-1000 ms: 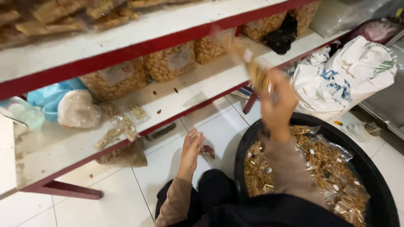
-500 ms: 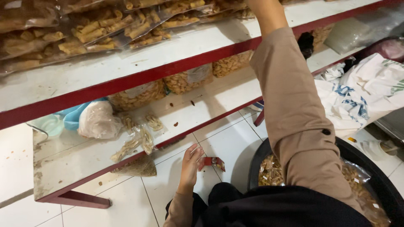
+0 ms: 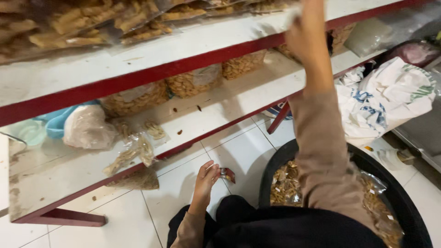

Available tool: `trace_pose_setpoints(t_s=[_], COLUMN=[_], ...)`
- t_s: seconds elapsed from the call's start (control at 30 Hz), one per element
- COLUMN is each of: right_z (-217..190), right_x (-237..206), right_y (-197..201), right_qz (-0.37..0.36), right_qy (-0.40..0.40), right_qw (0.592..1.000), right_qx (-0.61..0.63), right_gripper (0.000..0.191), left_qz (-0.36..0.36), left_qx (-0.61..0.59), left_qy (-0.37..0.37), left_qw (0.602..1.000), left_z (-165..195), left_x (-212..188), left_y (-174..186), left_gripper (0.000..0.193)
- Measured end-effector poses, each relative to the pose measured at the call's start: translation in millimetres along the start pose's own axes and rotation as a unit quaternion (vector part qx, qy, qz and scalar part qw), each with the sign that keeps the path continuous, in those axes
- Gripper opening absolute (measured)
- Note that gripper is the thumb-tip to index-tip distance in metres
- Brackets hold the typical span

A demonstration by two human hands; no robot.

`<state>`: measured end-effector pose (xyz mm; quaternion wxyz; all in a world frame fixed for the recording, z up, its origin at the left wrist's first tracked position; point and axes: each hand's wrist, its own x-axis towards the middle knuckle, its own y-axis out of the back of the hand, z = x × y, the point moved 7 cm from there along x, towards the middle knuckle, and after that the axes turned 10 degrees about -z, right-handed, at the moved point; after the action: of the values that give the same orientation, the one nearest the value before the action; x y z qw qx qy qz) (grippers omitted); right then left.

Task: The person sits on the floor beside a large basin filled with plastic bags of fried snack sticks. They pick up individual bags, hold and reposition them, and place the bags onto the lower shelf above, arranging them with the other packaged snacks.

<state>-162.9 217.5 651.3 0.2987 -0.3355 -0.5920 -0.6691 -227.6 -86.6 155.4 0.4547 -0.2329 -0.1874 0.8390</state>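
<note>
A white lower shelf (image 3: 239,98) edged in red is stocked with clear bags of pale snacks (image 3: 193,82). A blue bag (image 3: 57,121) and a cloudy plastic bag (image 3: 87,128) are seen at its left end. A crumpled white sack (image 3: 390,98) is heaped beside a black tub (image 3: 404,202) on the tiled floor (image 3: 239,151).

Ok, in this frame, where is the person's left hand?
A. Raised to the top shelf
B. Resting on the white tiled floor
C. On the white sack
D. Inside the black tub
B: the left hand lies flat on the floor tiles beside a small wrapper, while the right hand is the one up at the top shelf.
</note>
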Motion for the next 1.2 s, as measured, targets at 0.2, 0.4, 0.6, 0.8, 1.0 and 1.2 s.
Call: trace_pose_setpoints(t_s=[0.2,0.4,0.6,0.8,1.0,1.2], right_z=[6.8,-8.9,30.1,111.9,160.0,177.1], right_x=[-347.6,-631.0,-667.5,-599.5,-580.9,-613.9], right_y=[12.1,-23.7,0.3,-42.8,-98.1,-79.0], right_qz=[0.182,-0.141,-0.162,-0.351,-0.469,-0.496], right_qy=[-0.300,-0.612,-0.592,-0.345,-0.255,-0.428], right_qw=[0.934,0.765,0.777,0.780,0.782,0.683], right_qx=[0.062,-0.139,-0.138,-0.387,-0.323,-0.323], right_gripper=[0.068,0.069,0.087,0.053,0.039,0.020], left_qz=[-0.055,-0.138,-0.230,-0.289,-0.272,-0.282], left_qx=[0.009,0.168,0.590,0.691,0.695,0.687], left_qy=[0.038,0.014,-0.206,-0.228,-0.238,-0.235], left_qw=[0.998,0.976,0.746,0.623,0.621,0.627], left_z=[-90.2,-181.5,-206.9,-237.4,-239.1,-232.6], left_x=[5.6,5.7,-3.2,6.5,8.3,10.2], left_y=[-46.7,-153.6,-230.9,-240.9,-236.4,-239.9], left_gripper=[0.041,0.039,0.035,0.015,0.013,0.013])
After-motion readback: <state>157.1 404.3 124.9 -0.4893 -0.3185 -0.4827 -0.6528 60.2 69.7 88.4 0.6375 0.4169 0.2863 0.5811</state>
